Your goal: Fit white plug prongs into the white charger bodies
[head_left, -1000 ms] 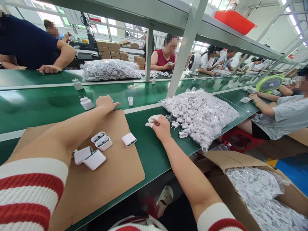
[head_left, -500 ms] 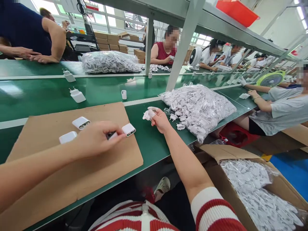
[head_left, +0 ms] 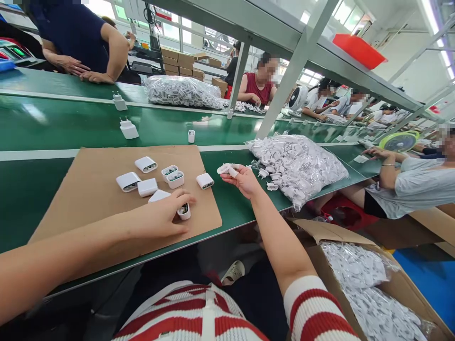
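My left hand [head_left: 168, 213] is over the cardboard sheet, thumb and fingers curved around an open-ended white charger housing [head_left: 184, 211]. Dark inner parts show in its opening. Several similar housings lie close by, among them a white housing [head_left: 146, 165] at the back and a white housing [head_left: 205, 181] near the sheet's right edge. Another, partly covered by my left hand, lies beside the fingers. Above the green surface, my right hand [head_left: 244, 182] holds white plug covers [head_left: 228, 170] in closed fingers. Their exact number is hard to make out.
The cardboard sheet [head_left: 95, 189] lies on the green bench. A plastic bag of white plug parts [head_left: 298, 163] rests right of my right hand. Below stands a carton [head_left: 316, 255] with more bagged parts. Two-pin chargers [head_left: 128, 129] stand on the belt. Co-workers sit around; a metal post [head_left: 280, 94] rises ahead.
The view has turned left, shifting the scene to the right. My left hand has moved lower and nearer on the cardboard, uncovering several housings. My right hand still holds the white plug covers.
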`<control>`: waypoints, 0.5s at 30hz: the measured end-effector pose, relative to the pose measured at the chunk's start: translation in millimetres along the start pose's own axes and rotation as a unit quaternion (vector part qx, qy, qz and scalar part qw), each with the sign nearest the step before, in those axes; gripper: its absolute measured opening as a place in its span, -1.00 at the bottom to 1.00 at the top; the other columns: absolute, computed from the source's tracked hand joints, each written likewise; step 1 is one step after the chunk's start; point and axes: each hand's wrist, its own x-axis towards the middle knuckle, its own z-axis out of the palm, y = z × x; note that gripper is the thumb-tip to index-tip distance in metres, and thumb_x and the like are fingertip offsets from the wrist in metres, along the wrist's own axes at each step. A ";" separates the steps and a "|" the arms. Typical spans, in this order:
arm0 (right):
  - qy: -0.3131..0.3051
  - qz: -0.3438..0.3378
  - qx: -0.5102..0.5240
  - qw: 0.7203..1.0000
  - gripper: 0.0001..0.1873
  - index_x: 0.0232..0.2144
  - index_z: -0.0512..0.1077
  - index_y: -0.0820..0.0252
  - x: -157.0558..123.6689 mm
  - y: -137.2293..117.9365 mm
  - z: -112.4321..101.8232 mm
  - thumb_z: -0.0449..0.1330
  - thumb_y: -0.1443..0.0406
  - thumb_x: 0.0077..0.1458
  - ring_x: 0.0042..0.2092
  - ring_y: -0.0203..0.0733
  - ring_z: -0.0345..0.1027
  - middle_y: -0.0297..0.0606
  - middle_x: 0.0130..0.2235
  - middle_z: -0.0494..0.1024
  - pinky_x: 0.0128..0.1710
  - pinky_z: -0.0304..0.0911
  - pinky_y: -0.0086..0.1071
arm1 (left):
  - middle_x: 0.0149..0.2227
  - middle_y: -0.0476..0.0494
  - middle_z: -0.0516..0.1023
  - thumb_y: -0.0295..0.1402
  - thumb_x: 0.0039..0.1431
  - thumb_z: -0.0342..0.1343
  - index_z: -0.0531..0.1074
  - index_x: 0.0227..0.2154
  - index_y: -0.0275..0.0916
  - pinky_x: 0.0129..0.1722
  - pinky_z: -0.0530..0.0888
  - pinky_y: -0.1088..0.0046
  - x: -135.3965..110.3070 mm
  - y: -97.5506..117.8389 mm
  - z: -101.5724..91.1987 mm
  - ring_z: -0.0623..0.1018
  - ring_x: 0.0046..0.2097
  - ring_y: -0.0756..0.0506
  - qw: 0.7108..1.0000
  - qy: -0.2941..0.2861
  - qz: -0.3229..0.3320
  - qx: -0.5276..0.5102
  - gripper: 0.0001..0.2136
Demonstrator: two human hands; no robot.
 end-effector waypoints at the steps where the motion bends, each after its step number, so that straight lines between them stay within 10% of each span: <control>1: -0.011 -0.007 0.000 1.000 -0.53 -0.22 0.55 0.14 -5.6 -0.5 5.1 0.54 0.10 -0.17 -0.16 -0.18 0.59 -0.21 -0.17 0.68 -0.10 0.53 -0.29 | 0.17 -0.13 0.44 -0.13 0.12 0.22 0.41 0.11 -0.01 -0.19 0.46 0.35 -2.4 -5.5 -0.2 0.59 -0.07 -0.20 1.000 -0.004 0.015 -0.025 -0.52; 9: -0.028 -0.005 -0.093 0.995 -0.46 -0.19 0.54 0.14 -41.9 -8.9 48.3 0.53 0.04 -0.20 -0.44 -0.32 0.49 -0.27 -0.14 0.61 -0.43 0.47 -0.38 | -0.29 -0.13 0.50 0.14 0.21 0.14 0.49 -0.26 -0.20 -0.28 0.37 0.32 -1.5 -0.2 25.3 0.50 -0.27 -0.17 0.995 0.095 -0.007 0.008 -0.55; 15: -0.064 -0.047 -0.160 0.984 -0.62 -0.17 0.51 0.14 -57.4 -1.2 66.4 0.42 0.13 -0.01 -0.27 -0.22 0.52 -0.29 -0.21 0.61 -0.14 0.47 -0.25 | -0.09 -0.16 0.47 -0.01 0.32 0.10 0.44 0.00 -0.21 -0.27 0.41 0.36 -7.2 3.5 38.6 0.48 -0.25 -0.10 0.989 0.112 0.034 -0.089 -0.61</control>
